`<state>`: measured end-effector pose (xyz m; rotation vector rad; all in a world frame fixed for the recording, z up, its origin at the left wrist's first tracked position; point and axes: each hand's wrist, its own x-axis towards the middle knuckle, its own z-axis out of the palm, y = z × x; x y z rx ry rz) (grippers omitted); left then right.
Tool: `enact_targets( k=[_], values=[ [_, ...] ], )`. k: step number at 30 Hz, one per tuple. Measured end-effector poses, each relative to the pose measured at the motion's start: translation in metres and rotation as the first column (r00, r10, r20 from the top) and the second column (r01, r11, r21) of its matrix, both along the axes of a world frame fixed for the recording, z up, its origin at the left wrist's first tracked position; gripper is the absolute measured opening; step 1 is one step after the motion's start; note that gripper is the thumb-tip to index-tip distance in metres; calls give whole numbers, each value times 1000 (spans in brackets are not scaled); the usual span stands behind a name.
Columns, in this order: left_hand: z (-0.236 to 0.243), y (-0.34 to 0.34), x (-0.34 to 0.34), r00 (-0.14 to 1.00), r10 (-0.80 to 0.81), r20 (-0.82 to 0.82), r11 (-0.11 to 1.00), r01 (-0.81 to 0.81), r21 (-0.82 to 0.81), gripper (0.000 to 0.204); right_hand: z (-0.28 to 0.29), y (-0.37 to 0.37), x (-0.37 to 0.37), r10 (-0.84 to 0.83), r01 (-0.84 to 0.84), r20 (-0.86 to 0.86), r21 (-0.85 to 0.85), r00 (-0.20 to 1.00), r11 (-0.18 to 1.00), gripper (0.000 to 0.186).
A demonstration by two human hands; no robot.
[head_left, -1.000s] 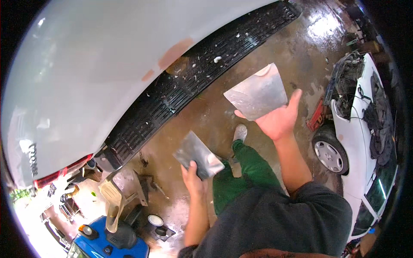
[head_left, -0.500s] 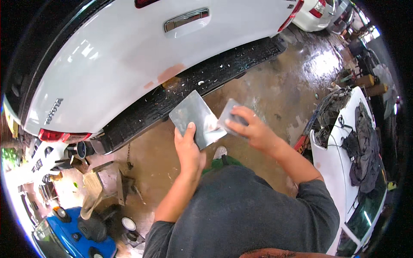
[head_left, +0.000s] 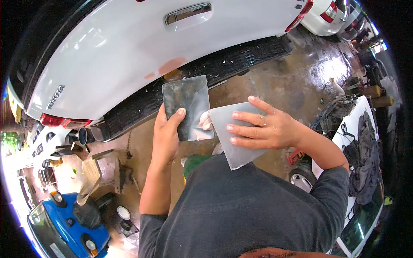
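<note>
My left hand is closed round the lower left edge of a flat grey rectangular plate, its thumb on top. Pinkish body filler lies in a lump and smears at the plate's lower right. A broad, thin grey spreader is in my right hand, fingers laid across its upper face; the thumb is hidden beneath. The spreader's left corner meets the plate's right edge by the filler. Small pale specks dot my right fingers.
Ahead is a white pickup tailgate with a reddish-pink patch above a black step bumper. A white car body part draped with dark cloth stands at right. At lower left are a blue toy-like vehicle and a wooden stand.
The plate has turned more upright and moved slightly left and up. The spreader has tilted to show its broad face, and my right hand's fingers have spread over it.
</note>
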<state>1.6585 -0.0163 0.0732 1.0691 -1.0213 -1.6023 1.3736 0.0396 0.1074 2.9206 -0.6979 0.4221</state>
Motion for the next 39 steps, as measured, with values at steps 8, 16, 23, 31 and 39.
enact_targets(
  k=[8,16,23,31,39],
  values=[
    [0,-15,4,999,-37,-25,995,40,91,45,-5,-19,10,24,-24,15,31,1000,999,35],
    [17,-50,48,994,108,-32,993,-109,-47,52,-34,-31,29,-252,251,78,26,965,968,32],
    [13,-119,133,996,-40,76,992,49,-119,58,-160,-50,146,-547,-232,376,624,-748,746,37],
    [-19,-205,212,945,-250,210,961,268,-64,68,-225,-131,278,-664,-267,224,790,-713,553,24],
    [-56,-245,242,854,-362,373,924,381,25,78,-302,-229,326,-635,619,624,735,-455,278,38]
  ],
)
